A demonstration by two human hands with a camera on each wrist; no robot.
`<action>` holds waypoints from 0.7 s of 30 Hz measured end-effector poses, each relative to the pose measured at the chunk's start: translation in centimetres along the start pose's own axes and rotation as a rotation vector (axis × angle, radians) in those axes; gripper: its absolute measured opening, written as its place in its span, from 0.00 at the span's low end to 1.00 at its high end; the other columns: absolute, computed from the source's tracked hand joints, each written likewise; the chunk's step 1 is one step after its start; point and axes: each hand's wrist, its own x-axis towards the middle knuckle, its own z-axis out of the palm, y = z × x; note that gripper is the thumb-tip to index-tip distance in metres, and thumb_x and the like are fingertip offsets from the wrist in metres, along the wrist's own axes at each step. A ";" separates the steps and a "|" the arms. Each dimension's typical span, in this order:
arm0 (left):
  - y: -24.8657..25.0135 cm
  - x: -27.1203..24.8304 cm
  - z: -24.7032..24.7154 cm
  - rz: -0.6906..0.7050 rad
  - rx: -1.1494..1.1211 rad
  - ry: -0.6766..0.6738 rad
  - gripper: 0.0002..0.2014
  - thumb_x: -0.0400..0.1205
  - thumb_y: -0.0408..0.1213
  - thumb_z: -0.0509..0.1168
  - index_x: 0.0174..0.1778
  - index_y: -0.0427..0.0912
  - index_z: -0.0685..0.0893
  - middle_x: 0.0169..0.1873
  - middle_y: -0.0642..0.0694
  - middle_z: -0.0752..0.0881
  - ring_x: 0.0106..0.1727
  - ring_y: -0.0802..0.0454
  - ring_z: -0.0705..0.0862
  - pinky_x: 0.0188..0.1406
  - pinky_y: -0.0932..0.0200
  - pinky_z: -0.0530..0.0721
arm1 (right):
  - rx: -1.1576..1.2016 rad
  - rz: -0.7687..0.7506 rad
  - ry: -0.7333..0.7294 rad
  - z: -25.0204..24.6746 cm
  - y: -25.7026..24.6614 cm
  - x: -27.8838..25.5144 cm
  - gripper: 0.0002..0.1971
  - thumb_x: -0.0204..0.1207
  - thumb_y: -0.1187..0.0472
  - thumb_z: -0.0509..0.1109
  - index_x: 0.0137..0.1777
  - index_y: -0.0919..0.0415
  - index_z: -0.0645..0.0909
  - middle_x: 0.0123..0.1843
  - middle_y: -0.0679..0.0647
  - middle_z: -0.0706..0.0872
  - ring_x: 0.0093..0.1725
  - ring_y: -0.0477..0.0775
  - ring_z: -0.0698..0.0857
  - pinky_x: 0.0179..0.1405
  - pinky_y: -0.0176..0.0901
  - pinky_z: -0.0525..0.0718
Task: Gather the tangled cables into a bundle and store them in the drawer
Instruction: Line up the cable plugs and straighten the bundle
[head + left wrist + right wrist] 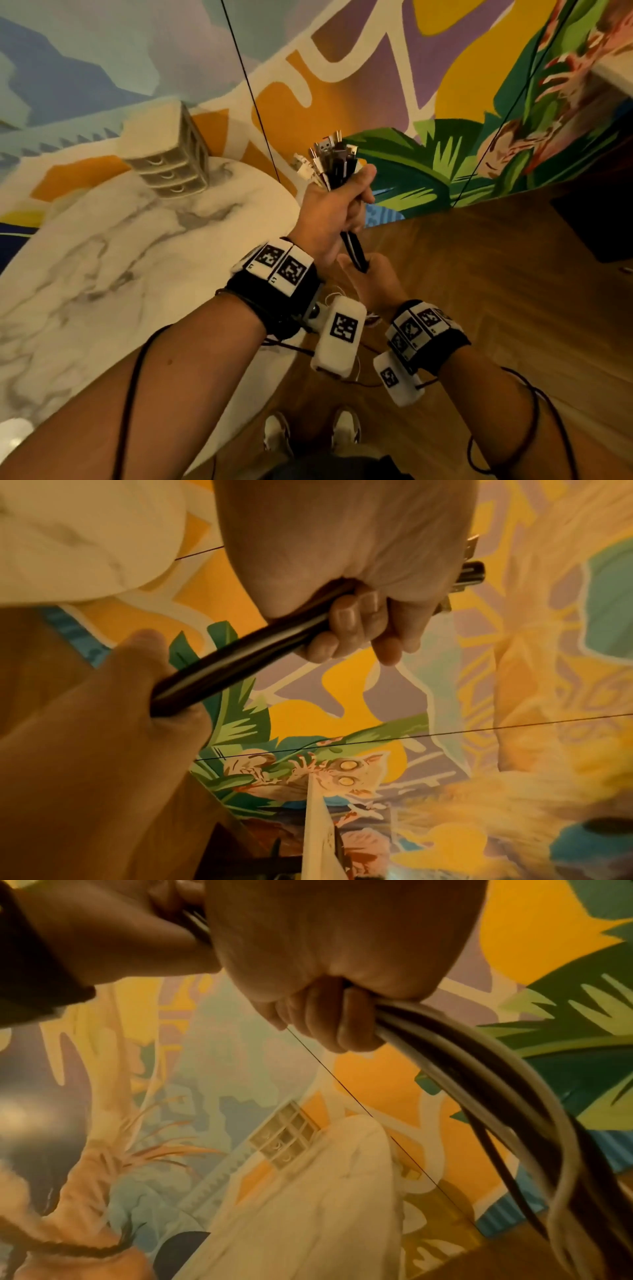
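Note:
A bundle of black and white cables stands upright in front of me, off the right edge of the marble table, its plugs fanning out at the top. My left hand grips the bundle just below the plugs, fingers curled round it. Just beneath, my right hand grips the same cables. Below its fingers the loose lengths curve downward. A small beige drawer unit with three shut drawers sits at the table's far edge, left of both hands.
A painted mural wall rises behind the table, with two thin black lines running down in front of it. Wooden floor spreads to the right, with a dark block on it. My shoes are below.

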 end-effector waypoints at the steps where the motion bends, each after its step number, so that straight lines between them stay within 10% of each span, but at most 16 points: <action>1: 0.1 -0.2 -0.3 -0.003 0.004 0.012 0.19 0.83 0.37 0.64 0.26 0.39 0.71 0.12 0.54 0.65 0.14 0.56 0.60 0.19 0.60 0.59 | -0.019 0.022 -0.023 0.3 -0.4 -0.1 0.25 0.81 0.53 0.65 0.23 0.52 0.62 0.19 0.44 0.64 0.20 0.45 0.62 0.22 0.40 0.61; 6: 0.5 -1.6 -2.6 0.006 0.177 0.055 0.24 0.80 0.30 0.68 0.19 0.49 0.69 0.12 0.54 0.64 0.14 0.56 0.60 0.20 0.61 0.60 | -0.051 -0.018 -0.338 0.6 -2.6 0.0 0.03 0.67 0.64 0.67 0.38 0.56 0.80 0.37 0.56 0.83 0.37 0.51 0.82 0.43 0.52 0.82; 9: 1.7 -2.8 -4.2 0.048 0.333 0.057 0.17 0.79 0.27 0.67 0.25 0.46 0.79 0.10 0.55 0.72 0.13 0.63 0.70 0.19 0.68 0.69 | 0.165 -0.161 -0.238 -0.5 -7.6 0.8 0.14 0.74 0.59 0.57 0.54 0.59 0.80 0.53 0.52 0.84 0.52 0.39 0.84 0.54 0.36 0.82; 12: 2.2 -3.8 -5.5 0.110 0.491 0.008 0.10 0.79 0.28 0.69 0.36 0.48 0.80 0.17 0.59 0.79 0.21 0.69 0.76 0.25 0.75 0.71 | 0.245 -0.267 -0.111 -0.7 -14.6 2.0 0.24 0.87 0.50 0.45 0.66 0.59 0.79 0.59 0.53 0.86 0.61 0.49 0.84 0.64 0.45 0.79; 17: 2.3 -4.0 -7.8 0.098 0.563 0.009 0.11 0.75 0.34 0.73 0.52 0.38 0.87 0.46 0.38 0.89 0.49 0.44 0.87 0.53 0.42 0.84 | -0.359 -0.347 -0.309 1.9 -21.7 1.3 0.24 0.84 0.44 0.51 0.60 0.59 0.83 0.55 0.54 0.87 0.54 0.51 0.85 0.53 0.35 0.81; 21: 2.8 -3.9 -10.0 0.053 0.610 0.004 0.03 0.76 0.27 0.72 0.38 0.37 0.85 0.26 0.49 0.84 0.27 0.67 0.80 0.30 0.70 0.77 | -0.602 -0.399 -0.268 3.8 -21.7 0.7 0.21 0.85 0.49 0.53 0.59 0.59 0.84 0.55 0.53 0.87 0.56 0.53 0.83 0.63 0.52 0.78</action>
